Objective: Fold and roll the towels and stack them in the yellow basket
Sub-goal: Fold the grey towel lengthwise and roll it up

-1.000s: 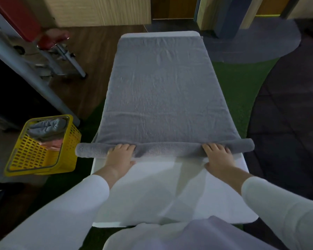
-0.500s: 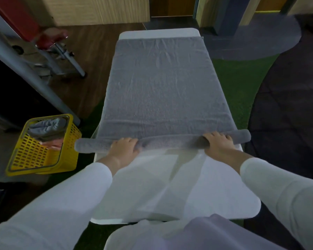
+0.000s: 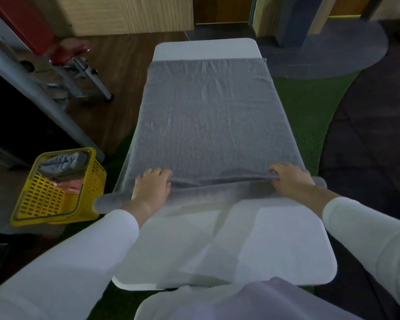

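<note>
A long grey towel (image 3: 208, 116) lies flat along the white table (image 3: 240, 245), its near end wound into a roll (image 3: 208, 189) that sticks out past both table sides. My left hand (image 3: 151, 184) presses on the roll's left part, fingers curled over the top. My right hand (image 3: 290, 180) grips the roll's right part, pinching the cloth. The yellow basket (image 3: 56, 197) stands on the floor left of the table, holding a rolled grey towel (image 3: 62, 163) and something pink beneath it.
A red-seated stool on a metal frame (image 3: 79, 63) stands at the far left. A slanted grey metal post (image 3: 39, 93) runs behind the basket. Green turf (image 3: 310, 107) and dark matting (image 3: 370, 135) cover the floor to the right.
Both hands have pushed the roll farther up the table, and it has grown thicker. More bare white table shows in front of me.
</note>
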A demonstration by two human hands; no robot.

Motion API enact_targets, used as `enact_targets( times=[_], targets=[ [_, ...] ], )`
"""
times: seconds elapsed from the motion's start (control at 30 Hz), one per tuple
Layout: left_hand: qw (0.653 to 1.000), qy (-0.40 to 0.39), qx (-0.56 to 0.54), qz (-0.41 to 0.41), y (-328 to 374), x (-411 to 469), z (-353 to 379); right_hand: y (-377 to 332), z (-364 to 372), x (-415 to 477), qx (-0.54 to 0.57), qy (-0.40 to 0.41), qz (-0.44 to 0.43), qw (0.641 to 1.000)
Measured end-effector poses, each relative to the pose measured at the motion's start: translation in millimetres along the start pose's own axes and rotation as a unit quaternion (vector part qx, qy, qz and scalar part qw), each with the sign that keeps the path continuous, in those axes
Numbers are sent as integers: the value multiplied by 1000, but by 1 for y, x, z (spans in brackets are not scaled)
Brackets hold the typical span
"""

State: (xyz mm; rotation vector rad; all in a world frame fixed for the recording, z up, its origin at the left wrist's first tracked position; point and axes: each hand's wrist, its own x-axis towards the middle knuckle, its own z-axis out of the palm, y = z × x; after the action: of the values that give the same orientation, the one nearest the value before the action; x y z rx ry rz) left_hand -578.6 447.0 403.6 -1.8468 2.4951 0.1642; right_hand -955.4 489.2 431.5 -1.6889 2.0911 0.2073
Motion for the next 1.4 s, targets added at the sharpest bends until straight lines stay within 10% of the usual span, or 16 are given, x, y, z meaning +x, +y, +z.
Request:
enact_targets(
  times=[0.33, 0.5, 0.67, 0.93, 1.1, 1.27, 1.4],
  targets=[
    [997, -55, -27, 42, 13, -22, 31, -12, 32, -25, -182, 0, -68, 981],
    [956, -285, -67, 36, 13, 3, -1, -23, 2, -23, -212, -169, -47, 961],
    [999, -35, -16, 18, 24, 2, -4, -31, -2, -12, -186, -19, -7, 982],
    [987, -139, 77, 27, 17, -16, 21, -23, 40, -21, -162, -7, -59, 985],
    [946, -315, -75, -29, 9, -3, -5, -23, 5, -16, -128, -206, -75, 967],
    [997, -81, 9, 8, 8, -8, -3, -15, 7, -12, -60, 58, -32, 996],
    [986, -160, 40, 36, 13, -17, 18, -9, 37, -18, -125, -48, -68, 989]
  ],
)
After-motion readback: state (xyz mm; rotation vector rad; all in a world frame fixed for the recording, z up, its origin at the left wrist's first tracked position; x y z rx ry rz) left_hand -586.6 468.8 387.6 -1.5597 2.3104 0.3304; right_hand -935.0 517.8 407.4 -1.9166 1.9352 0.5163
